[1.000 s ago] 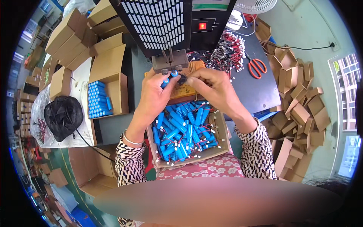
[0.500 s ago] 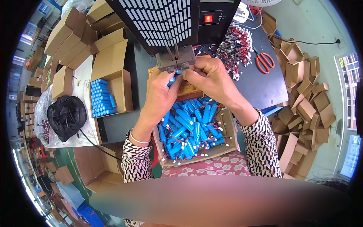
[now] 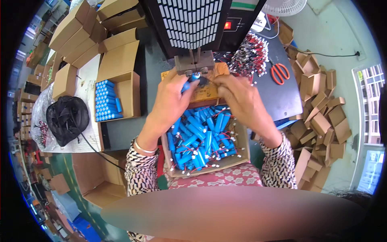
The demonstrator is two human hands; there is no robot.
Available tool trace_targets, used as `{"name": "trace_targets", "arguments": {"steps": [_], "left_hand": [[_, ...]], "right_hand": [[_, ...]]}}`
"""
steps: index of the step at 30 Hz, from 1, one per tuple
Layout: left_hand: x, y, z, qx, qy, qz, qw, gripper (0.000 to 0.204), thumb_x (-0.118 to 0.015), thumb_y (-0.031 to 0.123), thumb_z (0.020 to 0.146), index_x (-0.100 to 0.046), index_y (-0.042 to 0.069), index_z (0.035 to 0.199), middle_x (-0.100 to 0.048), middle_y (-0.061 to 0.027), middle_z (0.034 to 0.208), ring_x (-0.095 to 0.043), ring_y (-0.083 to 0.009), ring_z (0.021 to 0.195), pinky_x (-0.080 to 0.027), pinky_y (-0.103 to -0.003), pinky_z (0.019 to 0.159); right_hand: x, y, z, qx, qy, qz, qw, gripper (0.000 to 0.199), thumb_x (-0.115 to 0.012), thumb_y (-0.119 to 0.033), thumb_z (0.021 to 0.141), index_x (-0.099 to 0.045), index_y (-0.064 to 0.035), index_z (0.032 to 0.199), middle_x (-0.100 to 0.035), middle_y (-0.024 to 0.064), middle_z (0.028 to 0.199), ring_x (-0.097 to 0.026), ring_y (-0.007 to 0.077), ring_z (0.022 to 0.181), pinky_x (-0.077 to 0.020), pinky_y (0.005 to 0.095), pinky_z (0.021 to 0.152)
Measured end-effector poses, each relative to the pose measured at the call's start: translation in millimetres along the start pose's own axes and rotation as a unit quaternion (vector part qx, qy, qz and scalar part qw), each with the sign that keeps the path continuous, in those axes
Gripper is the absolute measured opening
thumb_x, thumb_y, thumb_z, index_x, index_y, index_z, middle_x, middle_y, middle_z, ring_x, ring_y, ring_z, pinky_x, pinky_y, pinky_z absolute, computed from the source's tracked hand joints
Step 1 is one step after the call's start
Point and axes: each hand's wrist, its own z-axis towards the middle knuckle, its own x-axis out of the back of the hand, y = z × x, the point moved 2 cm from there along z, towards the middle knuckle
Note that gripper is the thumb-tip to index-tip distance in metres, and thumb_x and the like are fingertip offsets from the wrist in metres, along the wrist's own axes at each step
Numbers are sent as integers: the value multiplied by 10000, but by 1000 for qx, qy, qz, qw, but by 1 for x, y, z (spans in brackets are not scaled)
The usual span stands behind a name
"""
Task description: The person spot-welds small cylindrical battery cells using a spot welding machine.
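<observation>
A blue cylindrical battery cell (image 3: 189,84) is gripped between the thumb and fingers of my left hand (image 3: 171,97). Its end sits just under the two electrodes of a black spot welder (image 3: 195,62). My right hand (image 3: 242,94) is a little to the right, over the wooden block (image 3: 203,94) below the welder head. Its fingers are pinched together; whatever they hold is too small to make out. Close below both hands, a cardboard box (image 3: 244,139) on my lap holds many blue cells (image 3: 201,139) with red wires and white connectors.
An open carton (image 3: 131,94) of upright blue cells stands left of the welder. Red-and-white connector leads (image 3: 252,54) lie heaped at the right, beside orange-handled scissors (image 3: 279,74). A black mesh bag (image 3: 67,120) is at far left; small cardboard boxes (image 3: 322,117) pile up at right.
My right hand has drawn away to the right from the cell and the electrodes. My left hand stays at the welder with the cell. The whole view has shifted slightly.
</observation>
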Motion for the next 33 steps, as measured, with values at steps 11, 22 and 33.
{"name": "trace_targets", "arguments": {"steps": [11, 22, 33], "left_hand": [[10, 12, -7, 113, 93, -101, 984, 158, -681, 86, 797, -577, -17, 853, -537, -43, 690, -431, -58, 606, -378, -233, 516], [-15, 0, 4, -53, 103, 35, 993, 209, -670, 16, 782, -651, 24, 990, -650, -128, 806, -609, -248, 666, -457, -303, 602], [-12, -2, -2, -45, 84, 40, 995, 225, -663, -6, 769, -623, 22, 989, -617, -161, 931, -611, -367, 811, -487, -388, 664]], "right_hand": [[-17, 9, 2, 46, 152, 15, 987, 67, -688, -89, 760, -646, -64, 807, -608, 43, 700, -592, 215, 675, -412, 413, 891], [-16, 10, 16, -42, 63, 179, 981, 119, -632, -106, 814, -640, 12, 811, -656, 115, 957, -560, 279, 835, -441, 363, 771], [-31, 15, 31, -101, 70, 261, 957, 142, -649, -115, 760, -616, 8, 696, -555, 91, 698, -540, 243, 725, -431, 343, 673]]}}
